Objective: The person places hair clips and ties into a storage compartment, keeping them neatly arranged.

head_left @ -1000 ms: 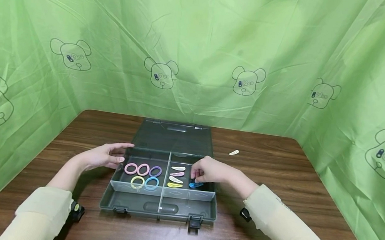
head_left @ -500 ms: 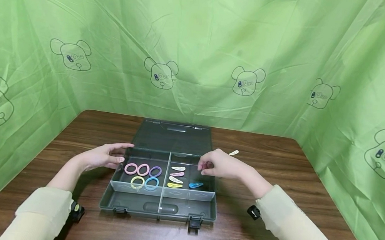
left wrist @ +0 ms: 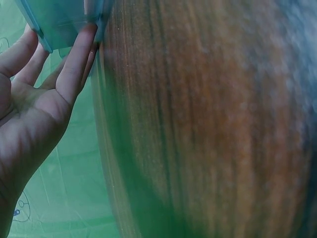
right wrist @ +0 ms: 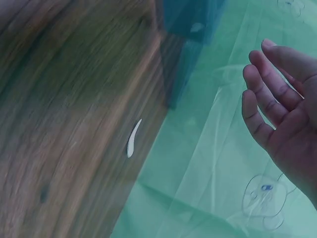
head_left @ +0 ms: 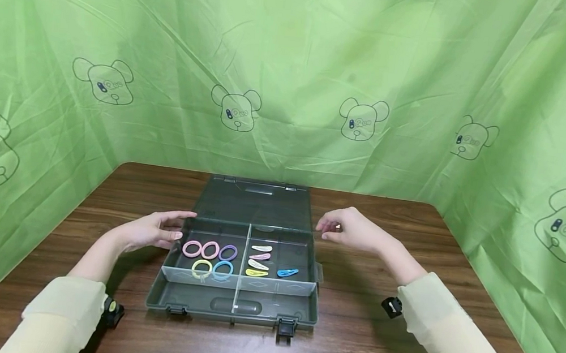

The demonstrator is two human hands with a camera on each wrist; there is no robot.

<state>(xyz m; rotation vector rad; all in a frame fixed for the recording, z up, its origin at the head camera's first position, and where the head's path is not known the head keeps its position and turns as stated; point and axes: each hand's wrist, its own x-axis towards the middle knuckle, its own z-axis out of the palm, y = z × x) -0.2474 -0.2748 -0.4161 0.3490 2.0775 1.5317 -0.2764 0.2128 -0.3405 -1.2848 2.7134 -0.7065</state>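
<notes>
A grey translucent divided storage box lies with its lid open on the table. My left hand rests against its left side, fingers fairly straight, index fingertip near the back left corner. In the left wrist view, thumb and fingertips touch the box's end. My right hand is in the air beyond the box's right edge, fingers loosely bent, holding nothing. Near it on the table lies a white hair clip, hidden behind the hand in the head view. A blue hair clip lies in the right compartment.
The right compartment also holds white clips, a pink clip and a yellow clip. Several coloured hair ties lie in the left compartment. The lid lies back flat. Green cloth surrounds the wooden table.
My right hand has let go of the blue clip in the right compartment, then lifted and moved right and back, out past the box. My left hand has stayed at the box.
</notes>
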